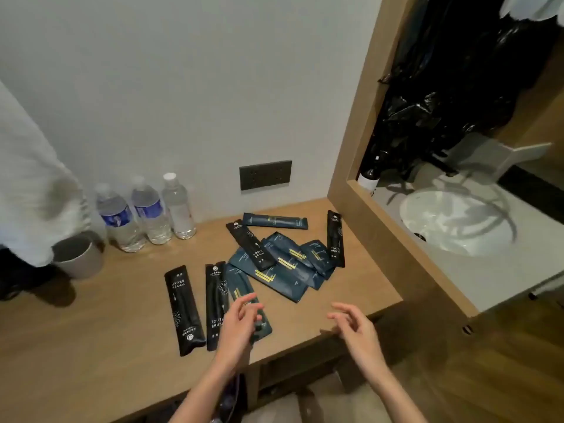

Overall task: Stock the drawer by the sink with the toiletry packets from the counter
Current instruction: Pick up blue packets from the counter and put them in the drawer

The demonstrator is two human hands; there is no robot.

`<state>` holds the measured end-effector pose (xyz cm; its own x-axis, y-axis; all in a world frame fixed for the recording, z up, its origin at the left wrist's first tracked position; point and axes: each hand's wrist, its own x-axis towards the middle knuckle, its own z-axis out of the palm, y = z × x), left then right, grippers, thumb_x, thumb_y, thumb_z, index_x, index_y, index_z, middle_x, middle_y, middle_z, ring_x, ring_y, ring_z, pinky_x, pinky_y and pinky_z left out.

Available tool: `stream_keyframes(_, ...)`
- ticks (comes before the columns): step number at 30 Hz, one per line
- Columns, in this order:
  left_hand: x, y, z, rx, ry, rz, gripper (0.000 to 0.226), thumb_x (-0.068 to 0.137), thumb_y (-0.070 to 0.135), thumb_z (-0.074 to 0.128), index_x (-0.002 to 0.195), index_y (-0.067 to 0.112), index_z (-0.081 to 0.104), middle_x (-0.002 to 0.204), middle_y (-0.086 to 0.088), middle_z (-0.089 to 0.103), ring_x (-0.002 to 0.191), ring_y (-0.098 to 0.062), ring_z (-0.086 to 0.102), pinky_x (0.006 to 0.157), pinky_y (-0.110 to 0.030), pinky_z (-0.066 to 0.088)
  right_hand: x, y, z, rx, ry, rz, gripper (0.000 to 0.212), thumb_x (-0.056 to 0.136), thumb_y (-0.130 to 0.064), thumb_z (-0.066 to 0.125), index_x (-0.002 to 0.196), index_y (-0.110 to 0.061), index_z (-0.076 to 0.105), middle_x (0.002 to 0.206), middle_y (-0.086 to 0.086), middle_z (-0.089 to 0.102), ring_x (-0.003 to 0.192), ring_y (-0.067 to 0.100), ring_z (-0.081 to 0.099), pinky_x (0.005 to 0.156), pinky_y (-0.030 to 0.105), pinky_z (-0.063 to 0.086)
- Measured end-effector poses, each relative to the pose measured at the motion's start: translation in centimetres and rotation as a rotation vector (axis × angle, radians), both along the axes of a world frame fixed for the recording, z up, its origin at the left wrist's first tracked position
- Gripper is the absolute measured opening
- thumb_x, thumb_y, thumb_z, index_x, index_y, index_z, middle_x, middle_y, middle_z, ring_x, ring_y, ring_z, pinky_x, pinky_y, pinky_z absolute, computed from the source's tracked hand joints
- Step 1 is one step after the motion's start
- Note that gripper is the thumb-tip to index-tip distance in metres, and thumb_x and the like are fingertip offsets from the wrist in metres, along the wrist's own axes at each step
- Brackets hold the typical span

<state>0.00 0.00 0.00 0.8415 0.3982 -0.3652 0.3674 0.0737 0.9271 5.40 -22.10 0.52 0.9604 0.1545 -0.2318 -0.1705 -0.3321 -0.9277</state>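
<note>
Wooden worktop (91, 346) set against a pale wall, a dark socket plate (265, 174) above its back edge; to the right, a wood-framed opening gives onto a white sink (454, 222).

Stocking looks barely begun — every packet in view lies on the worktop. A loose heap of blue packets (287, 267) sits toward the right end, overlapped by one black toothbrush packet (251, 245); another black one (335, 239) lies close to the right edge. A single blue packet (274, 221) rests near the back edge. Two black packets (183, 309) lie side by side near the front edge.

Left hand (239, 323) hovers over a blue packet (241, 288) at the front edge, fingers loosely curled; whether it touches the packet, cannot tell. Right hand (355, 326) is spread and empty, over the front right corner.

Drawer — not clearly in view; dark space shows under the front edge, so its state is unknown.

Room to move: front right corner is bare, good for sweeping packets forward. Three water bottles (146, 212) and a grey cup (81, 257) stand at the back left, well apart from the packets.
</note>
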Motion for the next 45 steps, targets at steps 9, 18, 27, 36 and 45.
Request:
stream_keyframes(9, 8.4, 1.4, -4.4, 0.018, 0.178, 0.052, 0.039, 0.096, 0.017, 0.050, 0.134, 0.013, 0.045, 0.087, -0.001, 0.058, 0.080, -0.013, 0.054, 0.073, -0.027, 0.046, 11.7, 5.3, -1.1, -0.120, 0.015, 0.178, 0.023, 0.096, -0.022, 0.052, 0.118, -0.018, 0.058, 0.098, 0.014, 0.067, 0.096, 0.040, 0.060, 0.075, 0.047, 0.053)
stream_keyframes(18, 14.0, -1.8, -7.2, -0.100, 0.344, 0.317, 0.067, 0.087, 0.025, 0.064, 0.144, 0.013, 0.030, 0.133, -0.016, 0.054, 0.121, -0.030, 0.053, 0.105, -0.043, 0.042, 21.2, 7.5, -6.6, -0.370, -0.043, 0.445, 0.027, 0.092, -0.016, 0.059, 0.118, -0.014, 0.060, 0.116, 0.002, 0.064, 0.102, 0.014, 0.060, 0.096, 0.034, 0.049)
stream_keyframes(27, 17.9, -4.3, -7.8, 0.119, 0.580, 0.553, 0.105, 0.071, 0.032, 0.081, 0.150, 0.016, 0.013, 0.154, -0.010, 0.028, 0.142, -0.031, 0.025, 0.113, -0.048, 0.027, 22.2, 7.4, -8.9, -0.705, -0.183, 0.704, 0.057, 0.085, -0.032, 0.066, 0.136, -0.025, 0.044, 0.133, -0.004, 0.045, 0.127, 0.014, 0.042, 0.106, 0.034, 0.039)
stream_keyframes(36, 18.1, -4.6, -8.6, 0.128, 0.556, 0.649, 0.085, 0.073, 0.022, 0.080, 0.141, 0.013, 0.030, 0.143, -0.010, 0.047, 0.132, -0.029, 0.043, 0.106, -0.044, 0.040, 22.0, 8.1, -9.4, -0.830, -0.154, 0.689, 0.073, 0.078, -0.035, 0.074, 0.141, -0.021, 0.039, 0.139, 0.001, 0.042, 0.132, 0.020, 0.037, 0.112, 0.039, 0.032)
stream_keyframes(45, 15.9, -3.2, -7.8, 0.141, 0.538, 0.537, 0.062, 0.088, 0.029, 0.065, 0.139, 0.002, 0.042, 0.141, -0.012, 0.050, 0.131, -0.029, 0.045, 0.108, -0.039, 0.037, 22.5, 8.4, -9.7, -0.844, -0.014, 0.640, 0.066, 0.067, -0.043, 0.081, 0.116, -0.006, 0.056, 0.122, 0.011, 0.050, 0.116, 0.029, 0.049, 0.097, 0.042, 0.046)
